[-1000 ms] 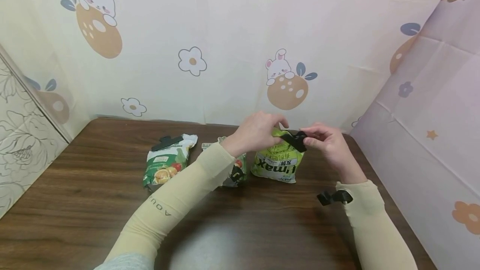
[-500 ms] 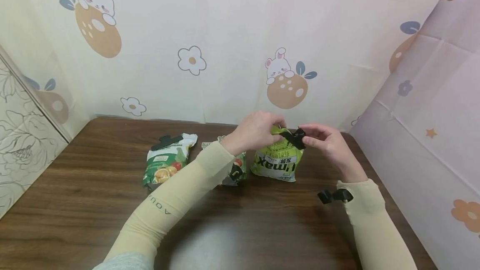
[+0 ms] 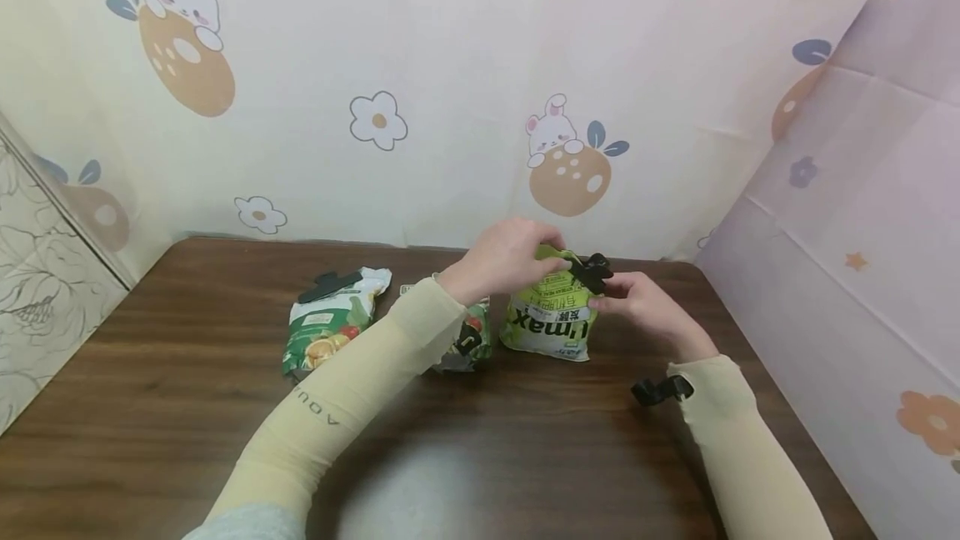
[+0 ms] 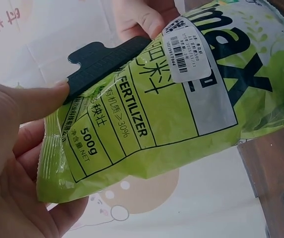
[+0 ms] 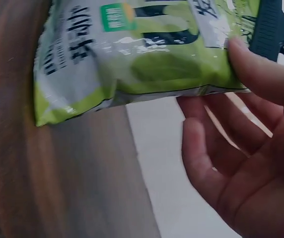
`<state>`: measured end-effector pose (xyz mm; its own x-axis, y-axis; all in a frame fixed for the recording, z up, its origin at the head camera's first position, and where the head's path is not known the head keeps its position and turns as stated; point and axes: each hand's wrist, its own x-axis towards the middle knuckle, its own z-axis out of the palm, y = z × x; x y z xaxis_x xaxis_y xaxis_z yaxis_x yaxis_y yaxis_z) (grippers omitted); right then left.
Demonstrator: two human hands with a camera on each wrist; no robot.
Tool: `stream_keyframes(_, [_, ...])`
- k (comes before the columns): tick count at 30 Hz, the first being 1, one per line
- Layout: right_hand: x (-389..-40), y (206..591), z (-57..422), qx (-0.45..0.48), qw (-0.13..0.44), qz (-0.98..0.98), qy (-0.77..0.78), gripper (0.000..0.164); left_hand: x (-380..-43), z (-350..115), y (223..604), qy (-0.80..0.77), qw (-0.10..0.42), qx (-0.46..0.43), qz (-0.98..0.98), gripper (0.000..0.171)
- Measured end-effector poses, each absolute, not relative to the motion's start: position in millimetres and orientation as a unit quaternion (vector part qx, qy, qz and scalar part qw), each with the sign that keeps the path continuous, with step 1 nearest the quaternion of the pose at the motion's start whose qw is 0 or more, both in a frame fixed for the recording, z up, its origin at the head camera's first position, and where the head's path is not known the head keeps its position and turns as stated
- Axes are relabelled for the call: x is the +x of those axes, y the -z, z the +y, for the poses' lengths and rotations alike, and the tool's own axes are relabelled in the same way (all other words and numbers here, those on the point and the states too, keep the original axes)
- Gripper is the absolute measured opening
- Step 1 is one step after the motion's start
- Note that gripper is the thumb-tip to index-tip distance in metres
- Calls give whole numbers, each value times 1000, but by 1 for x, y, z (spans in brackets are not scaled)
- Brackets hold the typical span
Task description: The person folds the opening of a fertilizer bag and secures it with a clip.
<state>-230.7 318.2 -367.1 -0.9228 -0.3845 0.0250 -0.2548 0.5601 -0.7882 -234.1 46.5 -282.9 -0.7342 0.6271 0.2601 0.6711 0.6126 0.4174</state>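
Observation:
A lime-green bag of fertilizer (image 3: pixel 551 332) stands upright toward the back right of the table. Its top corner is pinched by my left hand (image 3: pixel 506 257); in the left wrist view the thumb lies at the end of a black bag clip (image 4: pixel 102 62), with fingers behind the bag. The clip runs along the bag's upper edge, beside the left thumb. My right hand (image 3: pixel 648 307) grips the bag's right side just below the clip. In the right wrist view, the right thumb presses the bag's front, with curled fingers (image 5: pixel 194 144) behind and under its edge.
To the left lies a green-and-white bag (image 3: pixel 330 323) with a black clip (image 3: pixel 330 286) across its top. Another green bag (image 3: pixel 476 336) is partly hidden behind my left forearm. A patterned curtain (image 3: pixel 450 173) hangs behind the wooden table (image 3: pixel 525 457).
My right hand has slid down from the clip to the bag's side. The left hand keeps its pinch on the top corner, and the bag's top sits a little straighter.

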Motion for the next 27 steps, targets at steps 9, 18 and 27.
stream_keyframes(9, [-228,375,319,-136,87,866,474,31,-243,49,285,255,47,-360,-896,19])
stream_keyframes(18, [-226,388,317,-131,130,838,514,34,-257,52,293,274,22,-348,-896,16])
stream_keyframes(27, [-223,404,318,-112,173,816,540,27,-276,52,306,291,-64,-334,-895,23])
